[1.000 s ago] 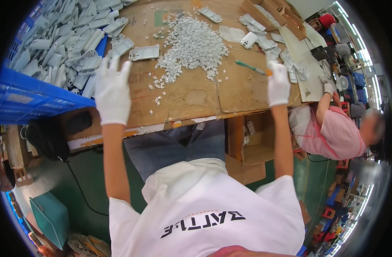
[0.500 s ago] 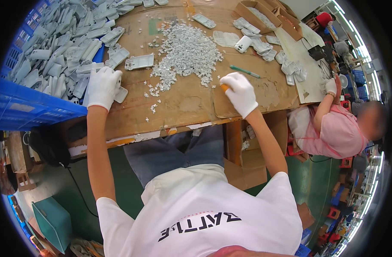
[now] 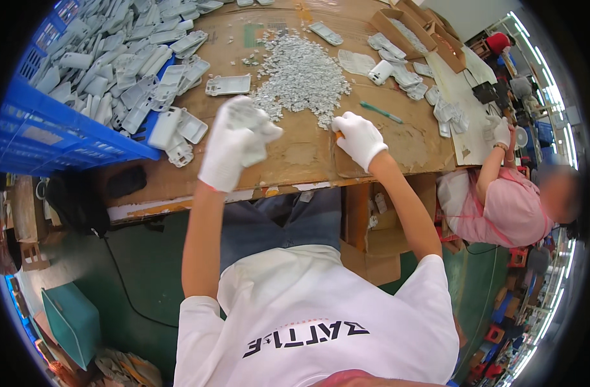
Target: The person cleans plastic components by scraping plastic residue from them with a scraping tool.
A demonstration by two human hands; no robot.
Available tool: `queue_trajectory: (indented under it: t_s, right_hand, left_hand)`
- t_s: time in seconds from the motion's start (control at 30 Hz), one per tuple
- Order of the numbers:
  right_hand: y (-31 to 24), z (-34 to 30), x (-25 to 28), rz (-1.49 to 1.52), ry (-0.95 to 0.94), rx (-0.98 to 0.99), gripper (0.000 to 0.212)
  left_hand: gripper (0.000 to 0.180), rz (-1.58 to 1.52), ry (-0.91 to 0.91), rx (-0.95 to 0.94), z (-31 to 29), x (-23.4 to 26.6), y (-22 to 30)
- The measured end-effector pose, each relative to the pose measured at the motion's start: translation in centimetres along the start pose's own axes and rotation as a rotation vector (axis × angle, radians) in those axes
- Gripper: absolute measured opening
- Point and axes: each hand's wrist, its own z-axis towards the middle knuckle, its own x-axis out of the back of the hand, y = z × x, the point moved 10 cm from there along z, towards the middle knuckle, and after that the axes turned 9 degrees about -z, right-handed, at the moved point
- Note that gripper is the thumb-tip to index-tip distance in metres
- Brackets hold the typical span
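My left hand [image 3: 237, 145], in a white glove, is over the table's front left part, slightly smeared by motion. Its fingers are curled round a pale grey plastic casing [image 3: 243, 116], mostly hidden by the glove. My right hand [image 3: 359, 137], also gloved, is closed near the table's front edge. From its fist pokes the end of a small orange tool [image 3: 339, 135], whose kind I cannot make out. Between and beyond both hands spreads a heap of tiny silvery-grey parts [image 3: 301, 77]. A single open casing [image 3: 228, 85] lies left of that heap.
A blue crate [image 3: 63, 132] overflows with grey casings [image 3: 114, 58] at left. A green pen [image 3: 381, 111] lies right of the heap. More casings [image 3: 398, 71] and cardboard boxes [image 3: 401, 32] are farther right. A co-worker in pink [image 3: 501, 206] sits at the right.
My left hand has moved right, away from the crate's edge, with a casing in it. Casings beside the crate now show where it was. My right hand stays closed by the heap.
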Motion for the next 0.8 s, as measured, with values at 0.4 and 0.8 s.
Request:
queue_trajectory:
  t_s: [0.4,0.8]
  right_hand:
    - [-11.4,-3.0,11.2,0.601,0.564,-0.018,0.021]
    - [-10.7,-0.8,7.4,1.181,0.049,-0.045,0.023]
  left_hand:
    - [0.02,0.801,0.196,-0.169,-5.9,-3.6,-0.3]
    - [0.019,0.823,0.155,-0.2,-6.5,-3.7,-0.7]
